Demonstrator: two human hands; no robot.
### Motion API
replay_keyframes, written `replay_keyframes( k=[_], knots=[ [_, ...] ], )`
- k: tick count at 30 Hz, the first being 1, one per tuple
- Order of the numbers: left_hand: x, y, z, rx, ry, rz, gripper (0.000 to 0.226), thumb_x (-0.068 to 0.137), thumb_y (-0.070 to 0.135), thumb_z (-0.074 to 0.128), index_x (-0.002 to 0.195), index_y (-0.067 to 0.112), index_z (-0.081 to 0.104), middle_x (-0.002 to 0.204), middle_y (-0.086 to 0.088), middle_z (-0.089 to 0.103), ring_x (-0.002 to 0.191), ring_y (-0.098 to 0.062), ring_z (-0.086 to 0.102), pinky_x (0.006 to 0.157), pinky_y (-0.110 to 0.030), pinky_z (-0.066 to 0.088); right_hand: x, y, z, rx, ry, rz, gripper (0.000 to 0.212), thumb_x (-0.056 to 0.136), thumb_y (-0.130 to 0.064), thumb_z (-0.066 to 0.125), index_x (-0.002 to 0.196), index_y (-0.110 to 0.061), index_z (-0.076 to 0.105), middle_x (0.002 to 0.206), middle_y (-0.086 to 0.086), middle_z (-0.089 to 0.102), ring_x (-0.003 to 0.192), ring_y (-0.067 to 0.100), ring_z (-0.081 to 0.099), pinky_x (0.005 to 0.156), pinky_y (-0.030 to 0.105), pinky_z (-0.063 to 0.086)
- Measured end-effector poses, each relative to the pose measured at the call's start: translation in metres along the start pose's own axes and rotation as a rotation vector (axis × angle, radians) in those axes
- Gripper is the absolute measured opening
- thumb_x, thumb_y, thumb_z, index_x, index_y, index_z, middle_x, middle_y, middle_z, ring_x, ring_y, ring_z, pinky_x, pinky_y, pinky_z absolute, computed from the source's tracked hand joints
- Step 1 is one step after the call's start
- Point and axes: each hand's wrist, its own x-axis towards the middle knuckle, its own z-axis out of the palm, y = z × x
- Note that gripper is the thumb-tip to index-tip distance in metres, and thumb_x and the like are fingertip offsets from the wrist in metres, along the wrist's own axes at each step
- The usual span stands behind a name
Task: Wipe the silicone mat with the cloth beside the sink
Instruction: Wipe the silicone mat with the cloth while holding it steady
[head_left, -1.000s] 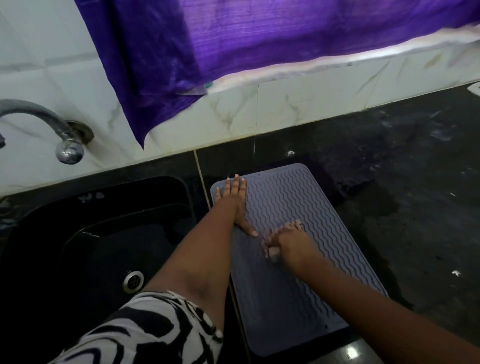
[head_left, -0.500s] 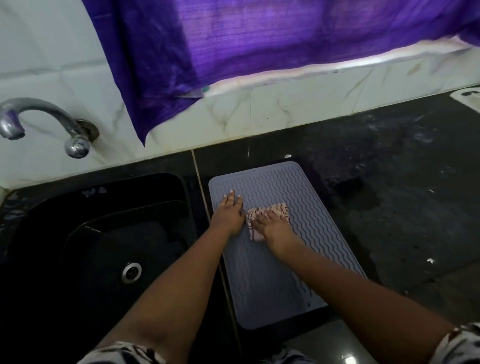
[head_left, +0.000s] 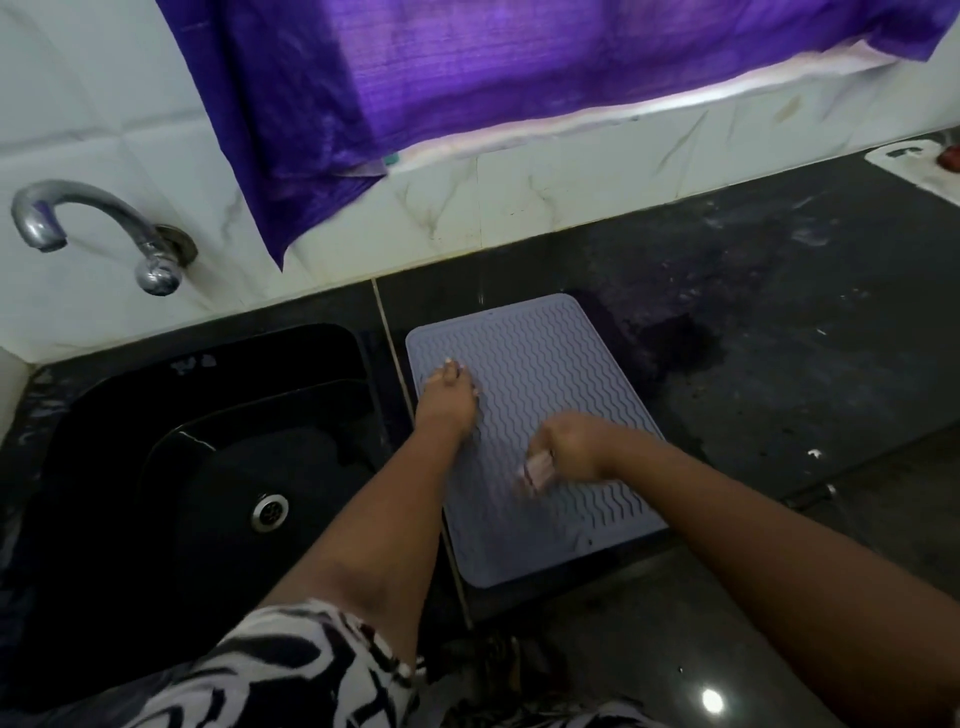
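Note:
A grey-blue silicone mat with wavy ridges lies on the black counter just right of the sink. My left hand presses flat on the mat's left edge, fingers together, holding nothing. My right hand is closed on a small pale patterned cloth, which rests on the middle of the mat. The cloth is blurred and mostly covered by my fingers.
A black sink with a metal drain sits to the left, under a chrome tap. Purple curtain hangs over the tiled wall. The dark counter stretches right; a white board lies at the far right corner.
My right hand has dragged the cloth back toward me and to the right, from beside the left hand to mid-mat. The left hand stays pressed on the left edge.

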Motion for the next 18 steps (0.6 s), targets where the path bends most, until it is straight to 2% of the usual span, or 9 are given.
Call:
replay_keyframes(
  k=[2,3,4,6,9,12,14,15,18],
  knots=[
    [-0.024,0.007,0.016,-0.073,0.13,0.098,0.041,0.099,0.023,0.044,0.137,0.008,0.046,0.15,-0.014,0.037,0.138,-0.03,0.034,0.113,-0.037,0.031,0.011,0.005,-0.001,0.096,0.132,0.025,0.021,0.087,-0.015,0.064,0.107,-0.013,0.07,0.105,0.006,0.068,0.094,0.019,0.061,0.086,0.03,0.047],
    [-0.037,0.01,0.026,-0.093,0.159,0.145,0.037,0.098,0.024,0.046,0.132,0.009,0.05,0.146,-0.014,0.042,0.134,-0.029,0.038,0.111,-0.037,0.033,0.013,0.003,0.005,0.103,0.166,0.061,0.025,0.089,-0.013,0.06,0.112,-0.012,0.069,0.111,0.009,0.067,0.102,0.023,0.061,0.094,0.033,0.047],
    [-0.049,0.011,0.036,-0.096,0.153,0.176,0.041,0.099,0.026,0.044,0.137,0.01,0.047,0.15,-0.013,0.038,0.138,-0.029,0.035,0.113,-0.038,0.03,0.013,0.002,0.017,0.094,0.191,0.085,0.028,0.091,-0.011,0.055,0.117,-0.01,0.066,0.119,0.012,0.064,0.111,0.026,0.059,0.1,0.036,0.044],
    [-0.059,0.005,0.051,-0.03,0.12,0.184,0.05,0.104,0.029,0.031,0.152,0.015,0.026,0.162,-0.006,0.017,0.148,-0.024,0.017,0.12,-0.039,0.015,0.005,0.001,0.048,0.048,0.221,0.058,0.036,0.094,-0.006,0.046,0.129,-0.007,0.058,0.136,0.016,0.053,0.129,0.032,0.046,0.11,0.039,0.034],
    [-0.057,-0.003,0.057,0.004,0.18,0.17,0.051,0.106,0.032,0.023,0.154,0.019,0.02,0.163,0.0,0.014,0.149,-0.019,0.014,0.121,-0.039,0.013,-0.01,0.001,0.072,0.045,0.16,0.09,0.045,0.095,-0.008,0.043,0.14,-0.01,0.046,0.153,0.01,0.035,0.142,0.028,0.027,0.117,0.036,0.018],
    [-0.059,0.002,0.06,-0.019,0.185,0.157,0.05,0.105,0.032,0.022,0.154,0.019,0.021,0.162,0.002,0.016,0.148,-0.017,0.016,0.121,-0.038,0.013,-0.019,-0.005,0.069,-0.006,-0.081,0.268,0.052,0.092,-0.031,0.055,0.139,-0.012,0.044,0.147,0.01,0.041,0.135,0.028,0.037,0.113,0.037,0.026],
    [-0.059,0.003,0.061,-0.021,0.196,0.136,0.05,0.105,0.032,0.021,0.154,0.02,0.02,0.162,0.003,0.015,0.149,-0.016,0.015,0.122,-0.038,0.011,-0.034,-0.003,0.076,0.104,-0.174,0.303,0.06,0.09,-0.034,0.057,0.143,-0.015,0.037,0.148,0.009,0.035,0.137,0.028,0.033,0.114,0.039,0.024],
    [-0.06,0.002,0.06,-0.019,0.19,0.131,0.05,0.105,0.032,0.021,0.154,0.02,0.019,0.163,0.003,0.014,0.149,-0.016,0.014,0.122,-0.037,0.01,-0.045,0.0,0.076,0.088,-0.152,0.26,0.052,0.091,-0.031,0.056,0.139,-0.017,0.043,0.144,0.008,0.041,0.135,0.028,0.038,0.112,0.039,0.028],
    [-0.063,0.004,0.057,-0.022,0.161,0.126,0.051,0.106,0.031,0.019,0.155,0.019,0.016,0.163,0.003,0.011,0.149,-0.016,0.012,0.122,-0.037,0.01,-0.071,0.013,0.059,0.132,-0.097,0.114,0.021,0.09,-0.022,0.057,0.11,-0.019,0.064,0.114,0.004,0.063,0.106,0.02,0.059,0.097,0.037,0.046]
  ],
)
